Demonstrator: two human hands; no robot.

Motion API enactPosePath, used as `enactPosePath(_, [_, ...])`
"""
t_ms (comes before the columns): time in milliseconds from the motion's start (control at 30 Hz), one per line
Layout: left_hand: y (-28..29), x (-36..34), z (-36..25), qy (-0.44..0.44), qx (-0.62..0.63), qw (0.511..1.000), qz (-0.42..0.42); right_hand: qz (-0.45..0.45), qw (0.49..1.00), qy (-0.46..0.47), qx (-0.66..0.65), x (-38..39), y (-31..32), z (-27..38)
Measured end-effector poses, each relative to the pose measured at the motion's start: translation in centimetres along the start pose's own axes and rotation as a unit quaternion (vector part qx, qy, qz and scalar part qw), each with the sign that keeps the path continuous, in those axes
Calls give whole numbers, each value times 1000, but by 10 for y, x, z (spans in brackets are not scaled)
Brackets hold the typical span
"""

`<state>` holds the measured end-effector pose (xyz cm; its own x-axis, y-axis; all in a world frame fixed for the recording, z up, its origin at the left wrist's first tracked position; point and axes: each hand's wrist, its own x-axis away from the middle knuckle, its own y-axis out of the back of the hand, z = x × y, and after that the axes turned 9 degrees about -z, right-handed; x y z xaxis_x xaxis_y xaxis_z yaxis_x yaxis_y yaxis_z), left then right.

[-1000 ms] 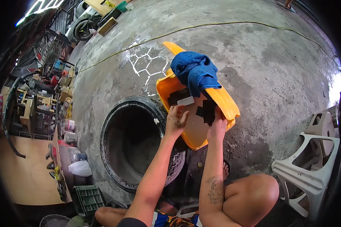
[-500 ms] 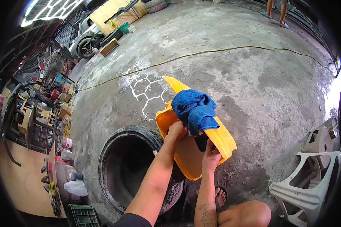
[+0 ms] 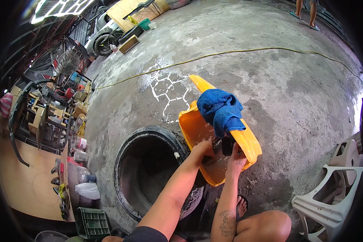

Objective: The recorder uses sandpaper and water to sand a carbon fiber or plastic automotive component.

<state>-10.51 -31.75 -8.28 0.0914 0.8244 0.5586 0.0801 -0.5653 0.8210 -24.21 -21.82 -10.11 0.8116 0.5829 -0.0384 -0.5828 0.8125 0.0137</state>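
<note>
Now the left hand (image 3: 207, 149) has come back toward the near end of the yellow tub (image 3: 191, 125), from up by the blue towel (image 3: 220, 109) half a second ago; its fingers are down inside, hidden, so can't tell how spread they are or if they hold anything. The right hand (image 3: 237, 156) keeps its fingers and thumb closed on a dark block (image 3: 227, 146), at the tub's right side, just below the towel. So both hands now sit close together inside, seemingly working around the block. In the way: the towel hangs over the tub's right panel and hides part of the interior. Tire (image 3: 149, 132) just left of the tub, left forearm passing over it. White stool (image 3: 324, 197) near right, green crate (image 3: 93, 222) near left, yellow cord (image 3: 266, 49) across the far floor, another person's legs (image 3: 312, 15) far right.
</note>
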Motion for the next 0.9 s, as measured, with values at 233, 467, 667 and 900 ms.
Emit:
enactPosePath(233, [40,29,11,18,68,980,-185,26,993,-54,-97,-4,-13,4])
enactPosePath(467, [89,101,33,7,210,969,-133,103,994,29,26,-7,-5,1])
enactPosePath(667, [96,119,8,8,83,978,-189,88,987,98,92,-1,-14,0])
enactPosePath(900, [83,277,56,-84,513,834,-184,142,916,213,309,5,-26,19])
